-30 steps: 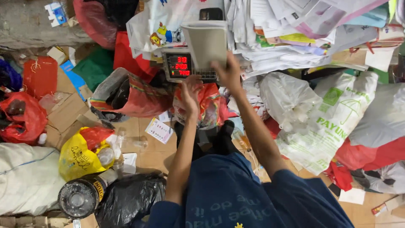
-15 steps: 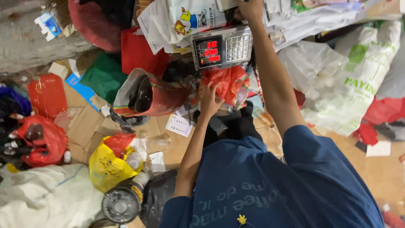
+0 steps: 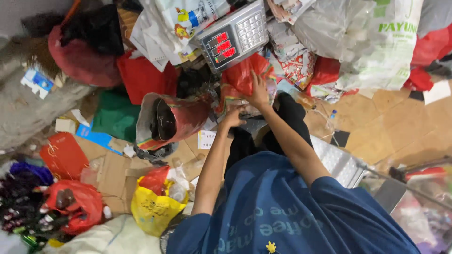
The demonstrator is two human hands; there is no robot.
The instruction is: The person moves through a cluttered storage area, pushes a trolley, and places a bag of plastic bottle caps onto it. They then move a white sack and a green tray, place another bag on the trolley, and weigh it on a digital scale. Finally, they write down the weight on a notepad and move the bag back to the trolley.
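Even, fairly bright indoor light from overhead, colours saturated. Shadows soft and short under the bags and arms. Slight motion smear across the whole view. Glare washes the white plastic sack top right. The scale's red display glows, digits bleeding slightly.

bag right below the scale, tipped bucket to its left, sacks off right
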